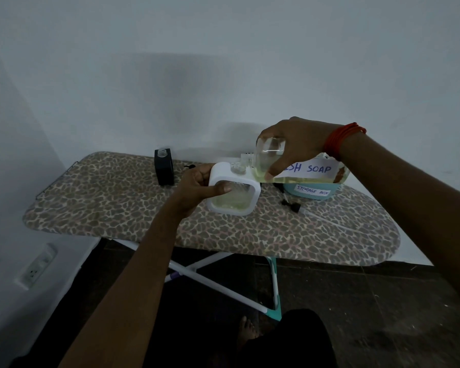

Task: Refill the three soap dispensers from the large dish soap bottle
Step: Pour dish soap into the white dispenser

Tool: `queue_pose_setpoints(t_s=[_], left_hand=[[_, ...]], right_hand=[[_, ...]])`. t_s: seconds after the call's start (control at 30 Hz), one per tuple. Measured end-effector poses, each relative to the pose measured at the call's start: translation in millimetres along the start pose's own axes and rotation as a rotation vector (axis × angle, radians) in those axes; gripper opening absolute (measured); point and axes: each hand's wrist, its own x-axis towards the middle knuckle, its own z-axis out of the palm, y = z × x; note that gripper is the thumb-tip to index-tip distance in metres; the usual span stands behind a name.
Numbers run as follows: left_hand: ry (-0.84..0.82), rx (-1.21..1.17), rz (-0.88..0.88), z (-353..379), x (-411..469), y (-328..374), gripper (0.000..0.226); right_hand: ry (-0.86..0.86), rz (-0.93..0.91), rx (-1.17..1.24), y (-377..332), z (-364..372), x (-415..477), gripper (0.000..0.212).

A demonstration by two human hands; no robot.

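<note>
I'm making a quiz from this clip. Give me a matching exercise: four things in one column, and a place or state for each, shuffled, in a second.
Things:
1. white dispenser
2. black dispenser
3. dish soap bottle
4. storage box

States:
A. tipped on its side in the right hand
B. standing alone, uncapped, at the board's far edge
C. held by the left hand
D. resting beneath the tipped bottle

Pairs: 1-C, 2-B, 3-A, 4-D

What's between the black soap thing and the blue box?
In the head view, the left hand holding the white dispenser sits between the black dispenser and the storage box.
</note>
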Motion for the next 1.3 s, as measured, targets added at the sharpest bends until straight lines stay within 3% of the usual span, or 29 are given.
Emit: queue_pose_setpoints(t_s=[1.3], left_hand=[[0.012, -0.016, 0.001, 2.4, -2.4, 3.2, 0.046]], right_hand=[[0.005, 0.003, -0.037, -6.4, -2.8, -2.3, 0.067]])
